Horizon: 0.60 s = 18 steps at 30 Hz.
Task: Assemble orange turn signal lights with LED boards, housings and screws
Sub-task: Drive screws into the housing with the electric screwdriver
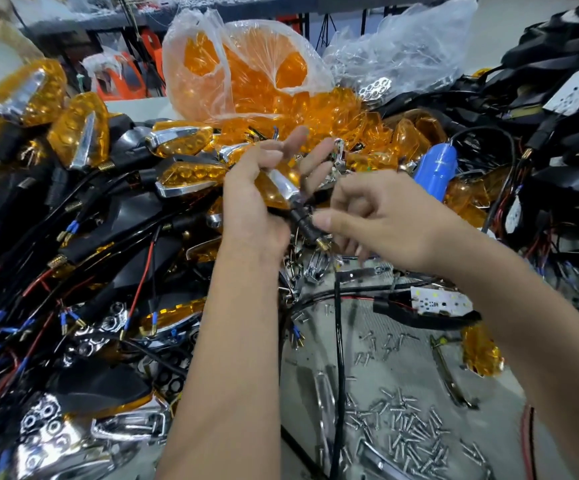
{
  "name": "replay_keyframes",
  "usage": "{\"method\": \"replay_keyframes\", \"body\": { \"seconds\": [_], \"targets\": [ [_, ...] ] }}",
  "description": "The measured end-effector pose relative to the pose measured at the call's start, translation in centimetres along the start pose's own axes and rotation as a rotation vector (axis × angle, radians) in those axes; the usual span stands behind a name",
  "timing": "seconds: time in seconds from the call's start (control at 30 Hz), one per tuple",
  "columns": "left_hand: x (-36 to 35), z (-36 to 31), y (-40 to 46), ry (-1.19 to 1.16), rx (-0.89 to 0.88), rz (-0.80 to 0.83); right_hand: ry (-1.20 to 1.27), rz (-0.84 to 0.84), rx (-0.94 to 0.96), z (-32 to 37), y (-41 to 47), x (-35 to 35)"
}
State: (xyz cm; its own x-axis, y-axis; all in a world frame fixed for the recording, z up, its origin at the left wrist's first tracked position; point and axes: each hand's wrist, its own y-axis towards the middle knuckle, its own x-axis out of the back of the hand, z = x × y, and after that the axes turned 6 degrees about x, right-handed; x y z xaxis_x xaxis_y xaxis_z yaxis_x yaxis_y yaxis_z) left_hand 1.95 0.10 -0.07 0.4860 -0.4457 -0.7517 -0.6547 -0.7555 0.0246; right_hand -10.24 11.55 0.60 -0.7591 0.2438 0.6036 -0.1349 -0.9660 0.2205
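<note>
One head-worn wide-angle view looks forward and down, close over the table (367, 344), with both forearms entering from 6 o'clock.

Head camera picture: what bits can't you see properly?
- Orange turn signal light with chrome trim: the left hand covers much of it.
- Right hand: fingertips blurred, so its grip is unclear.
- Small silver screws: too small for detail.

Your turn signal light (278, 188): orange lens, chrome trim, black stem | tilted, gripped above loose screws (409, 434) on bench.
</note>
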Motion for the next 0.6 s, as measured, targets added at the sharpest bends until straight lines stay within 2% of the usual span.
{"method": "replay_keyframes", "body": {
  "seconds": [0.1, 0.17, 0.23, 0.3, 0.37, 0.4, 0.5, 0.6],
  "targets": [
    [0.8, -0.8, -0.1, -0.098, 0.087, -0.008, -0.231, 0.26, 0.078, -0.4, -0.7, 0.5],
    [0.9, -0.8, -0.2, -0.08, 0.142, 0.002, -0.281, 0.304, 0.103, -0.5, -0.8, 0.3],
    [0.9, -0.7, -0.2, -0.009, 0.163, -0.011, -0.116, 0.208, 0.068, -0.5, -0.8, -0.4],
    [0.8, -0.4, -0.1, 0.058, 0.179, -0.054, 0.078, 0.01, 0.046, -0.5, -0.7, -1.5],
    [0.8, -0.3, 0.0, 0.128, 0.195, -0.09, 0.066, -0.13, 0.109, -0.6, -0.7, -2.4],
    [0.8, -0.2, 0.0, 0.157, 0.21, -0.101, -0.014, -0.115, 0.152, -0.7, -0.7, -2.6],
    [1.1, -0.5, 0.1, 0.199, 0.263, -0.128, -0.243, 0.19, 0.197, -0.9, -1.2, -1.8],
    [1.1, -1.0, 0.1, 0.182, 0.288, -0.142, -0.233, 0.417, 0.104, -0.8, -1.6, -0.9]
  ]
}}
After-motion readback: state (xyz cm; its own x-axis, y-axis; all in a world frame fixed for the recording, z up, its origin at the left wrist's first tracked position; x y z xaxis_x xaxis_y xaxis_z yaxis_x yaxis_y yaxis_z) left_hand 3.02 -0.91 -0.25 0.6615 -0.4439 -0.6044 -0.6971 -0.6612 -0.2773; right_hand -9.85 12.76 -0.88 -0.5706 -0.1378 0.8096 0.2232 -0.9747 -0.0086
